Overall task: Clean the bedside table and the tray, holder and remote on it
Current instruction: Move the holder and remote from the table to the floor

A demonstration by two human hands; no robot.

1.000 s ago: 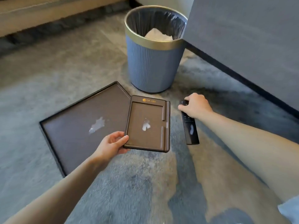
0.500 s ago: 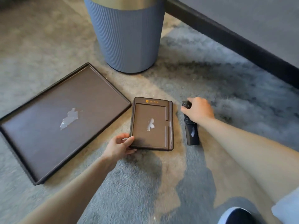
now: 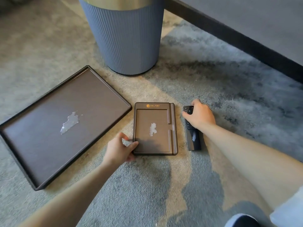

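A brown holder (image 3: 147, 118) lies on carpet (image 3: 147, 194). A tray (image 3: 90, 104) sits just left of it and a black remote (image 3: 192, 145) just right, each bearing a white smear. The left hand (image 3: 118, 149) grips the holder's near corner, and the right hand (image 3: 200, 117) grips the remote's far end. A bin (image 3: 127, 43) stands beyond.

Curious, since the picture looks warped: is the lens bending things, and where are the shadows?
Head view: the wide lens bows the tray edges and stretches the forearms; soft light; a dark shadow lies on the holder beside the left hand.

Grey carpet (image 3: 229, 82), ribbed blue bin (image 3: 127, 43)
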